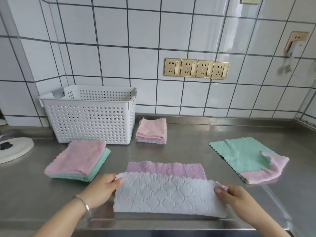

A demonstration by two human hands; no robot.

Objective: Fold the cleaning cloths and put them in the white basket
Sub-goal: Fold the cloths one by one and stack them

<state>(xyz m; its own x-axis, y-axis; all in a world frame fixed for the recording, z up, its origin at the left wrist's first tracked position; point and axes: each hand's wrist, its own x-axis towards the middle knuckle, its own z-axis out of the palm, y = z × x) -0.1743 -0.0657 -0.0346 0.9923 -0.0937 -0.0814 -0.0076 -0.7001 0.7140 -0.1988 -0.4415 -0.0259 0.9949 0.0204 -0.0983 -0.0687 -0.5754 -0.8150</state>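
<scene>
A cleaning cloth [167,194], grey on one side and purple on the other, lies near the counter's front edge with its grey half turned up over the purple. My left hand [104,187] pinches its upper left corner and my right hand [234,194] pinches its upper right corner. The white perforated basket [89,120] stands at the back left, and I see no cloth in it. A folded pink and green stack [78,159] lies in front of the basket. A smaller folded pink stack [152,130] sits to the basket's right.
Unfolded green and pink cloths [248,158] lie at the right on the steel counter [188,142]. A white round object [13,149] sits at the left edge. Wall sockets [196,68] are on the tiled wall behind.
</scene>
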